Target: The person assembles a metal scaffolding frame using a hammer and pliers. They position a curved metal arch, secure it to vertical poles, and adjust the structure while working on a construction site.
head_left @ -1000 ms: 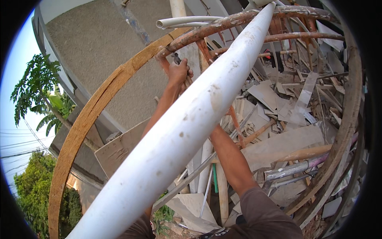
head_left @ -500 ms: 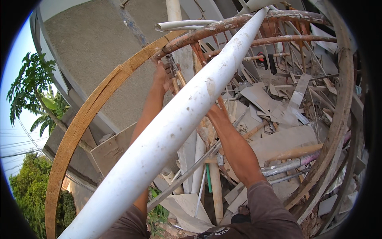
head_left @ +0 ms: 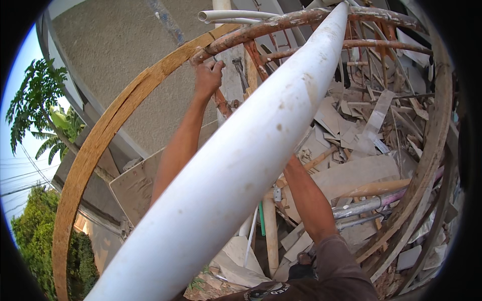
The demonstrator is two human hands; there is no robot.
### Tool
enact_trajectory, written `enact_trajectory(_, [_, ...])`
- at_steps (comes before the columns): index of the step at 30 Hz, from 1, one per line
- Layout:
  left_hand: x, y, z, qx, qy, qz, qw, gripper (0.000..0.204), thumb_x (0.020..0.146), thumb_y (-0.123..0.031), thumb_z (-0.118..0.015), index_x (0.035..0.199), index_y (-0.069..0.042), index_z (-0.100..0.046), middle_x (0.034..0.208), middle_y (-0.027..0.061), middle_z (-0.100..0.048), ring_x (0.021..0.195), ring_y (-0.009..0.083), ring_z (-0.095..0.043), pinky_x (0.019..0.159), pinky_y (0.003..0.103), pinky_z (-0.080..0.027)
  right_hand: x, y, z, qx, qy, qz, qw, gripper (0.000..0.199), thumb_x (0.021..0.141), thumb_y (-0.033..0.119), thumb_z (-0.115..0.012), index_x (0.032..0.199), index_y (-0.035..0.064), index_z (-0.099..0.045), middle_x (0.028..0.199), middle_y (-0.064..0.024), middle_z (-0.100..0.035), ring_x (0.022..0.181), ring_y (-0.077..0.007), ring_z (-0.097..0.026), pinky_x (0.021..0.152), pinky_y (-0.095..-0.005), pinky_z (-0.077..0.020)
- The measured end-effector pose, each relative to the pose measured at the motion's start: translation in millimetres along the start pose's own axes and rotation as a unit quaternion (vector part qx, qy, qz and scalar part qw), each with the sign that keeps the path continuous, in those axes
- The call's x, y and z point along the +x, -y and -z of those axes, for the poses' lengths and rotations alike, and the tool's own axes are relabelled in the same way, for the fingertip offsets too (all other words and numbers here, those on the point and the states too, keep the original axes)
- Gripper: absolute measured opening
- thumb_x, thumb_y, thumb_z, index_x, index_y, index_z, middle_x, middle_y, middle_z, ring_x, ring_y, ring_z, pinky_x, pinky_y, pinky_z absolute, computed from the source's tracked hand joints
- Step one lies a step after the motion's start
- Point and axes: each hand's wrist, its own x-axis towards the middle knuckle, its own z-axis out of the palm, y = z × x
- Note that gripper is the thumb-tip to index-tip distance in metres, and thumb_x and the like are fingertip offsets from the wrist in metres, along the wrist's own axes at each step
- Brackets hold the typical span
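A thick white pipe (head_left: 221, 185) crosses close before me, from lower left to upper right. Beyond it my left hand (head_left: 208, 78) is closed just below the end of a rusty, paint-spattered metal tube (head_left: 256, 35). What its fingers hold, if anything, is hidden. A rusty upright (head_left: 222, 103) shows beneath that hand. To its right stands a dark metal tool head (head_left: 238, 67) on a narrow shank; its lower part is hidden. My right forearm (head_left: 309, 198) runs up behind the white pipe, which covers the hand, so its grip cannot be seen.
A long wooden strip (head_left: 105, 140) appears curved along the left. Broken boards and rubble (head_left: 361, 175) fill the right. A wooden beam (head_left: 427, 165) borders them, and a rough grey wall (head_left: 115, 60) rises at the back. Thin white pipes (head_left: 236, 16) lie over the rusty tube.
My left hand has risen slightly towards the rusty tube and closed more tightly. The metal tool head now shows farther right, apart from it. The white pipe looks larger and nearer.
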Motion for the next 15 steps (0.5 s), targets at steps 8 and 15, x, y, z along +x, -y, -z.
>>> enact_trajectory(8, [-18.3,-53.4,41.6,0.088,0.106,-0.085,0.987,0.028,0.099,-0.021,-0.057,0.086,0.003,-0.065,0.073,0.0236,-0.064,0.072,0.0404,-0.065,0.069,0.050,-0.049,64.7,-47.1,-38.8,-0.006,0.017,0.002,1.000,0.029,0.090,0.010,-0.059,0.115,-0.0050,-0.062,0.084,-0.0200,-0.066,0.076,-0.0267,-0.067,0.072,-0.0425,-0.0532])
enact_trajectory(15, [5.9,8.7,41.0,0.149,0.137,-0.158,0.967,0.027,0.099,-0.018,-0.056,0.087,0.004,-0.064,0.083,0.0292,-0.065,0.081,0.0491,-0.062,0.074,0.055,-0.047,55.9,-17.5,-48.6,-0.016,-0.006,0.037,0.999,0.030,0.090,0.003,-0.053,0.118,-0.0047,-0.062,0.088,-0.0226,-0.069,0.085,-0.0337,-0.069,0.081,-0.0449,-0.0526])
